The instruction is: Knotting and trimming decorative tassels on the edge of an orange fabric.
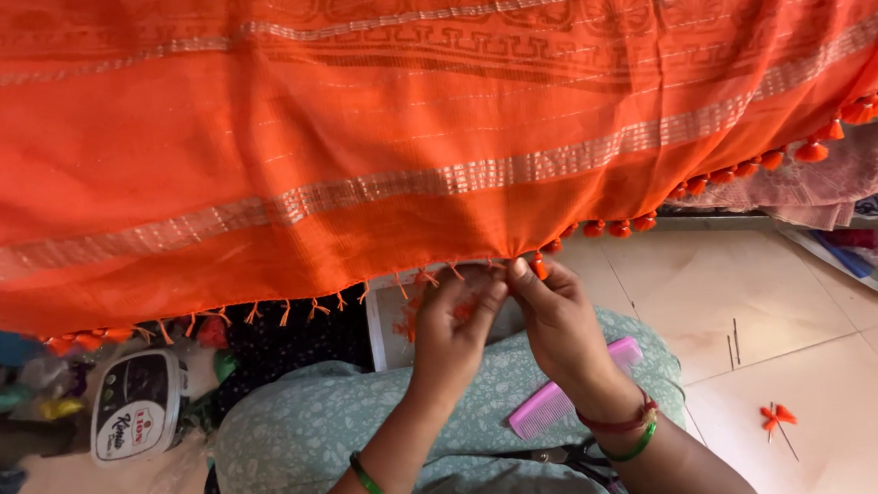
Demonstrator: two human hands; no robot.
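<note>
A pale tiled floor [762, 300] lies below. The orange cloth [353, 131], banded in silver with a tasselled hem, hangs across the upper view. Left hand [453, 331] and right hand [558, 316] each pinch the hem's fringe. A pink comb [557, 401] rests on the lap.

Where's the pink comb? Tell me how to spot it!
Find the big orange cloth hanging across the top, then look down to the person's lap in pale green patterned fabric. The pink comb lies there, partly behind the right hand. It is the only pink, toothed thing; the scissors nearby are dark.
</note>
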